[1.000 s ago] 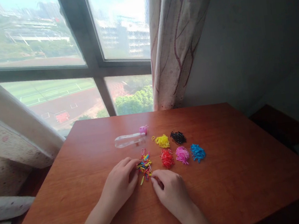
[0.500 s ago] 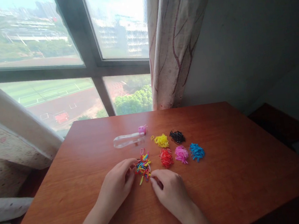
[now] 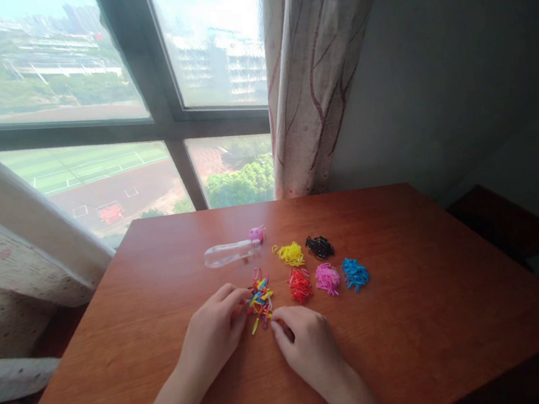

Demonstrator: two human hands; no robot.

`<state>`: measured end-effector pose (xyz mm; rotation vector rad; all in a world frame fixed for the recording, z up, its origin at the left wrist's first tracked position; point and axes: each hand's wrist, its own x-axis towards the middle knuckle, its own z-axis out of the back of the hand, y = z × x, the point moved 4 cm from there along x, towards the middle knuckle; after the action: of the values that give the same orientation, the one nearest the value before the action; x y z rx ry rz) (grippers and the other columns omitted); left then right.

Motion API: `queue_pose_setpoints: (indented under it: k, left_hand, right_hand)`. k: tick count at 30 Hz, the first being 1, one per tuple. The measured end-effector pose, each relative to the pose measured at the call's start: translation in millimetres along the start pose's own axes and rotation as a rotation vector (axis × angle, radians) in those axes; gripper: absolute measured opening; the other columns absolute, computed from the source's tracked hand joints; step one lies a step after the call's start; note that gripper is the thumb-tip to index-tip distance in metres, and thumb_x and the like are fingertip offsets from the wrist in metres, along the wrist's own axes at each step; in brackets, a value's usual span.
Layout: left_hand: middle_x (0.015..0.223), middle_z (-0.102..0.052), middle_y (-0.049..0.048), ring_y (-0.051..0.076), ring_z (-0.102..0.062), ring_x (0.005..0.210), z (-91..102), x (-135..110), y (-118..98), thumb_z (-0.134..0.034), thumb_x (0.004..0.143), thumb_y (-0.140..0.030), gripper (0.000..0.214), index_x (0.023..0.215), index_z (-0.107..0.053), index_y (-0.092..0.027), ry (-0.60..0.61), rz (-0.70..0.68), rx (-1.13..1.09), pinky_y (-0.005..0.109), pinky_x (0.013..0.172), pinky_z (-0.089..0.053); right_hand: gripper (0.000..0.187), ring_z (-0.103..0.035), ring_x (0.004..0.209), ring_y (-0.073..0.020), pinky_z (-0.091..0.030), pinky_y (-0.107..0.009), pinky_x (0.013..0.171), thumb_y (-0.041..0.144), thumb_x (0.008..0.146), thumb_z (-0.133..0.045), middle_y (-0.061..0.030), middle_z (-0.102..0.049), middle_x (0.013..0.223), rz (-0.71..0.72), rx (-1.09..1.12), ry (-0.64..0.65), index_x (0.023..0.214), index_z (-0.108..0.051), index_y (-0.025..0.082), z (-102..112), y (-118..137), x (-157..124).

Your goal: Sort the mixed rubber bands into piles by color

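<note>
A mixed heap of small coloured rubber bands (image 3: 260,299) lies between my hands on the table. At its left edge, my left hand (image 3: 217,321) has its fingers curled and bunched together; what they pinch, if anything, is hidden. My right hand (image 3: 307,340) rests at the heap's lower right, thumb and forefinger drawn together beside a yellow bit; I cannot make out whether they grip it. Single-colour piles sit to the right: red bands (image 3: 300,285), pink bands (image 3: 327,279), blue bands (image 3: 355,274), yellow bands (image 3: 290,253) and black bands (image 3: 320,247).
Behind the heap a clear plastic bottle (image 3: 230,253) lies on its side, a pink cap-like piece (image 3: 256,234) by its neck. The brown wooden table (image 3: 423,314) ends at a window (image 3: 221,123) with a curtain (image 3: 318,79) beside it.
My left hand has shifted slightly, its knuckles now a little higher and more bent at the heap. My right hand and the sorted piles look the same.
</note>
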<state>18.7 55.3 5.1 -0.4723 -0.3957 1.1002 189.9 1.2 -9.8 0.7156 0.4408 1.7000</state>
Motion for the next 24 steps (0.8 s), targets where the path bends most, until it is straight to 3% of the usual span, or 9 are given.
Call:
queue_pose_setpoints:
  k: [8,13,24]
  left_hand:
    - [0.098,-0.065,0.0006,0.016,-0.065,0.082,0.4,2.0,-4.2,-0.047,0.093,-0.032,0.023,0.107,-0.064,-0.027,0.015,0.025,0.031,0.024,0.071,-0.046]
    - [0.096,-0.065,0.0016,0.017,-0.064,0.084,1.1,1.8,-4.7,-0.046,0.093,-0.03,0.022,0.102,-0.066,-0.025,0.028,0.027,0.04,0.024,0.071,-0.046]
    - [0.087,-0.066,0.001,0.013,-0.059,0.068,6.0,0.0,-1.7,-0.048,0.093,-0.031,0.022,0.098,-0.067,-0.021,-0.008,0.027,-0.091,0.022,0.065,-0.044]
  right_hand:
    - [0.014,-0.057,0.068,-0.0139,-0.031,-0.025,0.064,0.011,0.085,-0.054,0.0027,-0.065,0.075,-0.001,0.019,0.004,0.083,-0.062,0.023,-1.2,-1.0,-0.5]
    - [0.014,-0.058,0.069,-0.014,-0.032,-0.024,0.065,0.012,0.086,-0.054,0.0022,-0.066,0.077,0.004,0.019,0.009,0.084,-0.062,0.023,-0.9,-0.3,-0.6]
    - [0.014,-0.06,0.071,-0.0146,-0.035,-0.023,0.066,0.012,0.086,-0.055,0.0014,-0.068,0.078,0.006,0.02,0.007,0.085,-0.063,0.023,-0.2,-0.2,0.4]
